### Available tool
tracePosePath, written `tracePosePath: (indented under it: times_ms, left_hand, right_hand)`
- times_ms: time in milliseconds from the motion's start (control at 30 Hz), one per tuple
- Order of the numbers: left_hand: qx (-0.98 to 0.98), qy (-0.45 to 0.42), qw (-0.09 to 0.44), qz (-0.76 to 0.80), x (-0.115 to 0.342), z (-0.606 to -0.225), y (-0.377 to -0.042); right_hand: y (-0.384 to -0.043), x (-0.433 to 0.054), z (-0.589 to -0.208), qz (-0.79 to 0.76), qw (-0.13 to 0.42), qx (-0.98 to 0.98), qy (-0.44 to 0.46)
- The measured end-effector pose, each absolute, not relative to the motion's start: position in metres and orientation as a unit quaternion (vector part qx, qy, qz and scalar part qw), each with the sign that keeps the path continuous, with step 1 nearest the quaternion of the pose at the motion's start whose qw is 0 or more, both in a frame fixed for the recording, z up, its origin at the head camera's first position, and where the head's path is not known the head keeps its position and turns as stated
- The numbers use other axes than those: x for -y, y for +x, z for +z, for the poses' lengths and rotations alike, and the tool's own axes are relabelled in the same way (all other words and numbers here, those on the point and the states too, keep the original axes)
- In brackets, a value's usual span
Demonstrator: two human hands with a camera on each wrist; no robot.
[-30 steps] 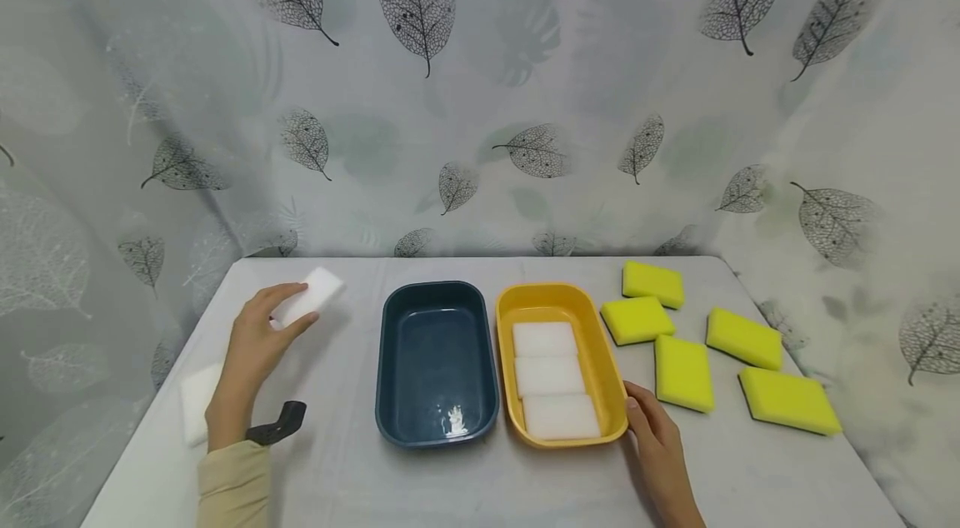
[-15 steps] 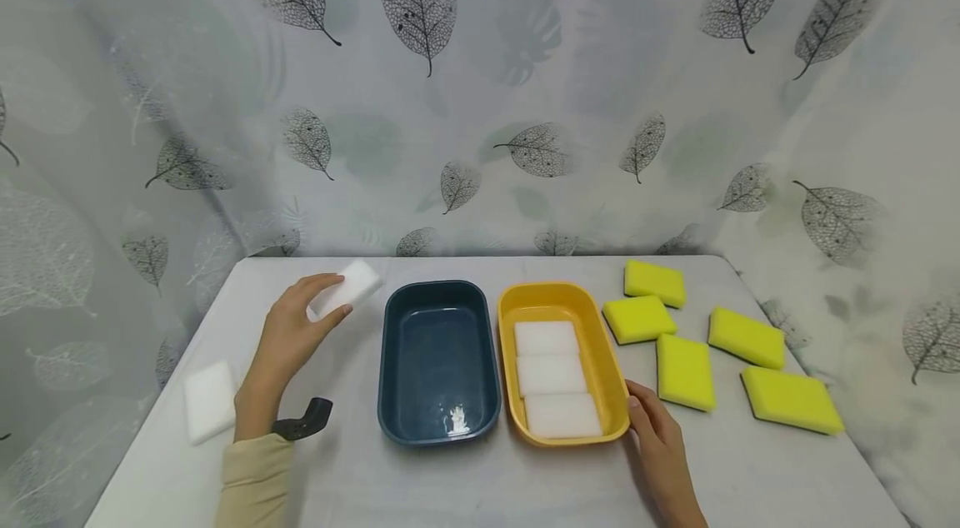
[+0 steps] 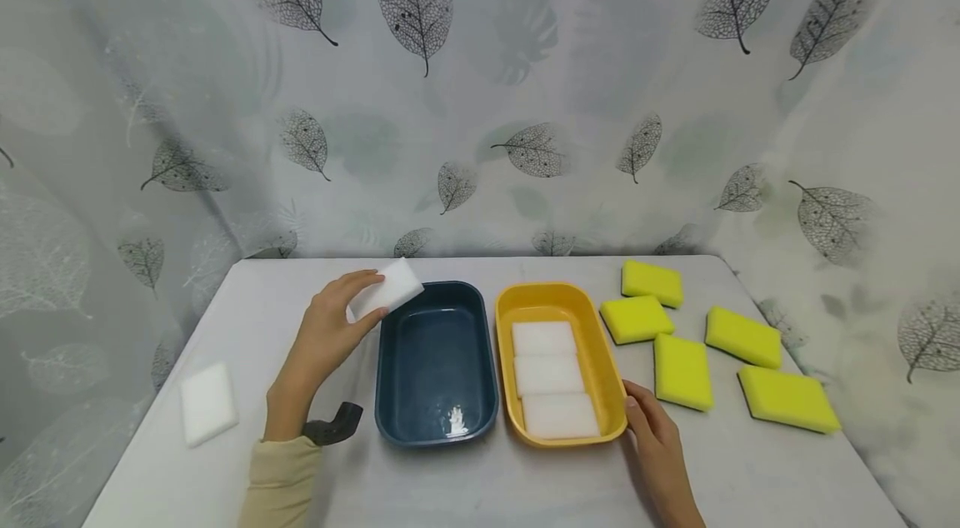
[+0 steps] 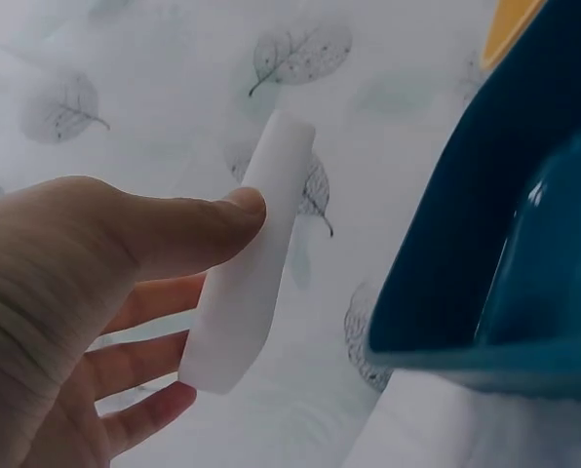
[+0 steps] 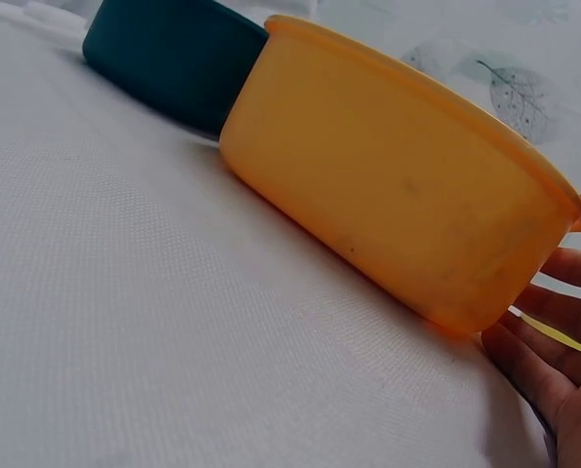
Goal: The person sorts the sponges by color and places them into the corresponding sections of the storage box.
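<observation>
White sponge [image 3: 387, 290] is pinched by the left hand [image 3: 326, 336]. Three more [image 3: 550, 376] lie in the yellow tub [image 3: 536, 307], right hand [image 3: 657, 443] touching; another [image 3: 207, 405] remains lower left.

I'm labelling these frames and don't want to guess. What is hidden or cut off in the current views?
Head view: part of the held white block, covered by the left hand.
Head view: the floor of the yellow tray where three white blocks cover it.
Left wrist view: much of the blue tray, cut off by the right edge.
Right wrist view: much of the right hand, cut off by the right edge.
</observation>
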State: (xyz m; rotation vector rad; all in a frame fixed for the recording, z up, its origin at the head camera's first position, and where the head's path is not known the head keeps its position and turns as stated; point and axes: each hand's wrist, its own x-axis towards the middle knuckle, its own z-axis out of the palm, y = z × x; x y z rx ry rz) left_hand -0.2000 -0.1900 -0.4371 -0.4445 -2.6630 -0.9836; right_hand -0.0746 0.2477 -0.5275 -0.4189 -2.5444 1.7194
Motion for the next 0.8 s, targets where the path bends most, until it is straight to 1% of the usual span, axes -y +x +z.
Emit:
tracePosePath:
  times_ms: [133,467,800]
  left_hand:
    - [0.918,-0.160,0.121,-0.342,0.176,-0.433,-0.198]
    - [0.908,-0.204,0.134,-0.341,0.145,-0.424,-0.196]
    - [0.898,-0.225,0.121,-0.358,0.119,-0.427,-0.196]
  right_hand:
    - [-0.074,-0.248,-0.528,0.549,0.025,0.825,-0.133]
    - [-0.074,-0.246,-0.525,0.553,0.027,0.822,-0.130]
    - [-0.075,-0.242,-0.523,0.555,0.027,0.820,-0.139]
